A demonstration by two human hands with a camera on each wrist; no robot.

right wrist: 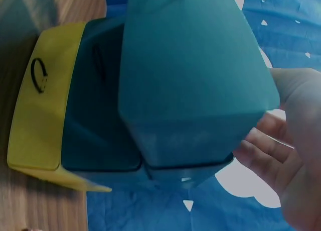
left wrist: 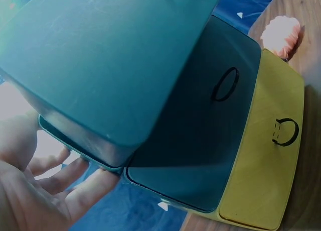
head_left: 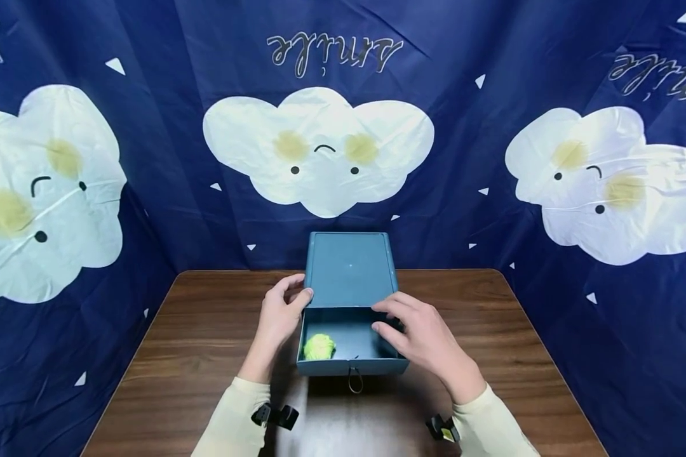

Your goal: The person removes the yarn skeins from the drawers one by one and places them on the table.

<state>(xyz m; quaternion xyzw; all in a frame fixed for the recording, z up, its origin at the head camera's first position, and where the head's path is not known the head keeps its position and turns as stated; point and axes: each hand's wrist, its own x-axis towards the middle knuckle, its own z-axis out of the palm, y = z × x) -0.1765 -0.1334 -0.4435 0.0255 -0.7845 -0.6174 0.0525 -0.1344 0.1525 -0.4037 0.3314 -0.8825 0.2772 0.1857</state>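
A blue-teal drawer box [head_left: 351,263] stands on the table with its top drawer [head_left: 349,367] pulled out towards me. A fuzzy yellow-green ball [head_left: 319,347] lies in the drawer's front left corner. With thumb and extended fingertips my left hand [head_left: 282,311] touches the box's left side near the front edge. My right hand [head_left: 423,330] reaches across the drawer's right wall, thumb and index finger over its inside. Relaxed fingers of that hand lie against the box's right side in the right wrist view. A cord loop [head_left: 356,381] hangs from the drawer front.
Under the pulled-out drawer are a closed dark teal drawer [left wrist: 200,115] and a closed yellow drawer [left wrist: 266,150], each with a black loop. A pink fuzzy ball [left wrist: 281,36] lies on the wooden table [head_left: 206,355]. Blue cloud-printed cloth [head_left: 463,209] surrounds the table's far side.
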